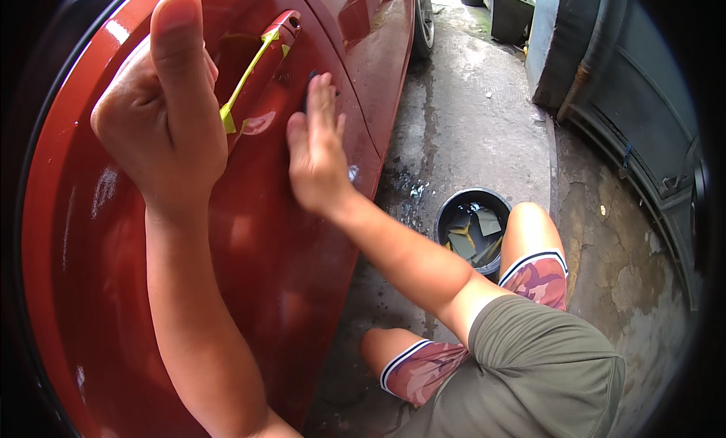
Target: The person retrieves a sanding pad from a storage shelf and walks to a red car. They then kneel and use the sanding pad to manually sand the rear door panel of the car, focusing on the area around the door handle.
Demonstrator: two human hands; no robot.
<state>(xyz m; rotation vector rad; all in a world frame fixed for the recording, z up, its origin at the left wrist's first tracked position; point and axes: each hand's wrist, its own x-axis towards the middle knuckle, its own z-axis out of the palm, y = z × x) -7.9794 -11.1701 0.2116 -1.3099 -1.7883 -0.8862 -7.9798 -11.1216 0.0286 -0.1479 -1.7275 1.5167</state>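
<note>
My left hand [170, 113] is raised in front of the red car door [265, 317], fingers curled in and thumb pointing up. Nothing shows in it, though its far side is hidden. My right hand [321, 154] lies against the door just below the door handle [274, 48], fingers long and close together. Dark edges of a thin piece [311, 76] peek out around those fingers, pressed to the paint; most of it is covered. Yellow-green tape [249, 79] runs along the handle.
Beside my right knee stands a black bucket [439, 228] holding water and several greyish flat pieces [488, 222]. Wet patches mark the concrete floor [484, 128]. A dark metal gate [643, 90] borders the right side, and a car wheel [425, 22] shows farther off.
</note>
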